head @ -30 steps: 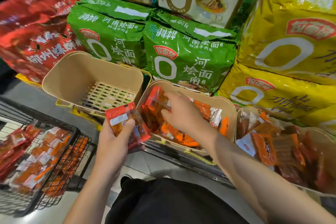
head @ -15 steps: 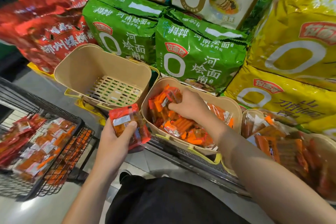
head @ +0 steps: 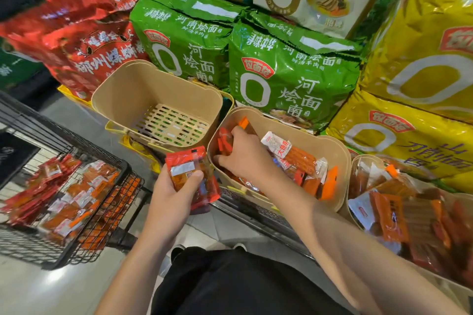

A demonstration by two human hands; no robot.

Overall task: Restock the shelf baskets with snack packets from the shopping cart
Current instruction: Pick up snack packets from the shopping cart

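Note:
My left hand [head: 176, 192] grips a small stack of red snack packets [head: 190, 174] just in front of the shelf edge, between two baskets. My right hand [head: 245, 155] reaches down into the middle beige basket [head: 337, 161], its fingers curled among orange and red packets [head: 297, 158] at the basket's left side; whether it grips one is hidden. The left beige basket [head: 122, 94] holds nothing and shows its slotted floor. A third basket [head: 358, 163] at the right is heaped with packets. The black wire shopping cart [head: 120, 161] at lower left carries several red and orange packets.
Big green noodle bags [head: 289, 69], red bags [head: 97, 51] and yellow bags [head: 414, 64] are stacked right behind the baskets. A metal shelf edge [head: 256, 210] runs under the baskets. Grey floor lies between cart and shelf; my dark trousers fill the bottom.
My right hand has slid leftward and deeper into the middle basket. The left hand keeps its packets in about the same place. The camera has shifted a little.

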